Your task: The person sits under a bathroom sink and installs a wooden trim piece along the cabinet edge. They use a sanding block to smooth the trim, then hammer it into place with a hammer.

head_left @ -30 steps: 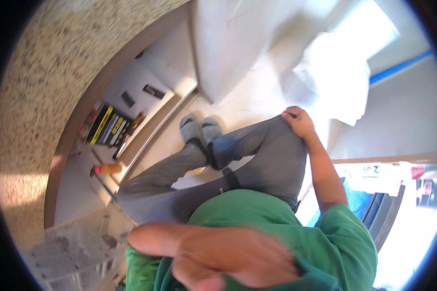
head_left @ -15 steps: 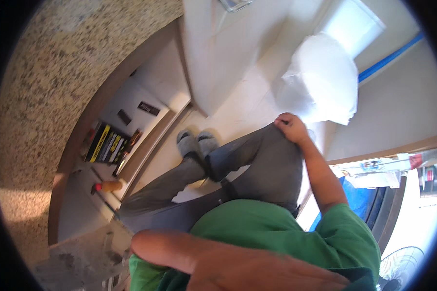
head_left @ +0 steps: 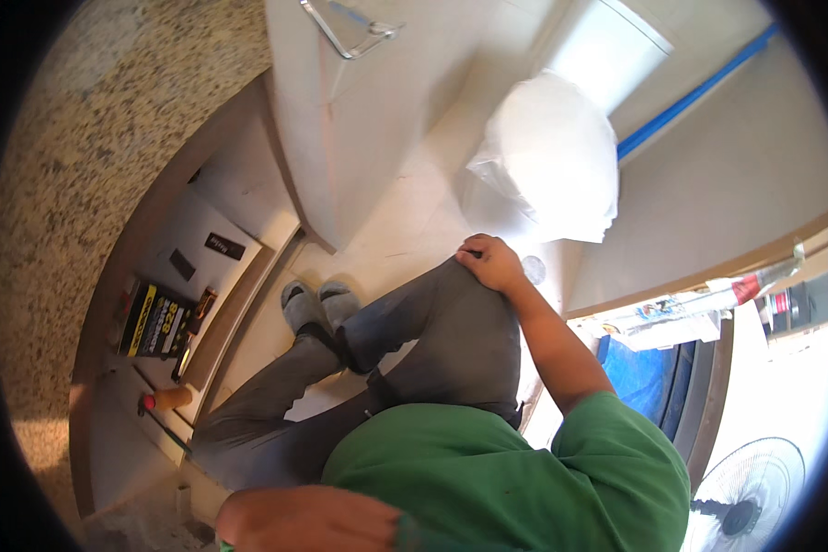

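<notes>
My right hand point(head_left: 491, 264) rests on my bent right knee, over the grey trousers point(head_left: 469, 340). Its fingers are curled in. A small dark patch shows between thumb and fingers, and I cannot make out whether it is a held thing or a fold of cloth. My left arm point(head_left: 308, 520) is bent across the lower edge, in front of my green shirt point(head_left: 432, 469); the left hand itself is out of the picture. Both feet, in grey slippers point(head_left: 317, 305), are on the floor.
On the left, a speckled stone countertop point(head_left: 138, 101) tops a low shelf holding a black and yellow box point(head_left: 155, 320) and a red-capped bottle point(head_left: 167, 398). Ahead stands a toilet-like white shape point(head_left: 557, 152) wrapped in plastic. A fan point(head_left: 741, 515) stands at the lower right.
The view has shifted, so the room and my legs appear further left. My left arm has sunk toward the lower edge. My right hand stays on the knee.
</notes>
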Tool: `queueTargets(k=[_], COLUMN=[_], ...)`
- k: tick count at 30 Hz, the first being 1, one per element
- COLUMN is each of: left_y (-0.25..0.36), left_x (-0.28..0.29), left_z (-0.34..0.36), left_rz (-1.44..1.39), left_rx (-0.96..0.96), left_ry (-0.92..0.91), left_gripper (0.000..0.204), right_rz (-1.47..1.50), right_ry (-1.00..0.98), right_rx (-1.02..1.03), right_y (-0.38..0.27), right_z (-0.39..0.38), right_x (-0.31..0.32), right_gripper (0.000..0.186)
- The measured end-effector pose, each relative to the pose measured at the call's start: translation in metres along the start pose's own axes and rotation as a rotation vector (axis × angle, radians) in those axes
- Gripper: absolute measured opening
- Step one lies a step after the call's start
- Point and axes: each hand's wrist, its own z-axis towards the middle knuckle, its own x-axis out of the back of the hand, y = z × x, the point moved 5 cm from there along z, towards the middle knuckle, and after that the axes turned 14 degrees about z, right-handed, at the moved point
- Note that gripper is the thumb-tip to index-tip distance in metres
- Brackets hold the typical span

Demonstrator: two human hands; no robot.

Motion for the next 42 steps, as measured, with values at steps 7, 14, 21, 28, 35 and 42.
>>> queueTargets(k=[7,14,21,28,35,42], left_y=[0.023,0.077,0.152,0.38,0.506,0.583], left_x=[0.008,-0.01,-0.024,0.08,0.146,0.183], left_z=[0.007,-0.041,-0.004,-0.059,-0.033,0.009], left_rz=[-0.154,0.113,1.322,2.361,3.128,3.487], left_rx=[0.236,0.829,0.741,0.651,1.165,1.618], left_ry=[-0.282,-0.093,-0.292,0.868,0.83,0.98], left_gripper=[0.057,0.066,0.052,0.028,0.048,0.076], right_rz=[-0.113,-0.011,0.037,-0.072,-0.082,-0.119], right_ry=[0.063,0.044,0.037,0.047,0.011,-0.025], right_rx=[0.088,0.099,0.113,0.146,0.059,0.034], right_y=[0.032,0.001,0.004,0.008,0.002,0.012], right_z=[-0.005,0.002,-0.002,0.001,0.003,0.011], right_x=[0.012,-0.006,-0.003,-0.009,-0.006,-0.008], right_gripper=[0.03,0.028,0.024,0.026,0.022,0.021])
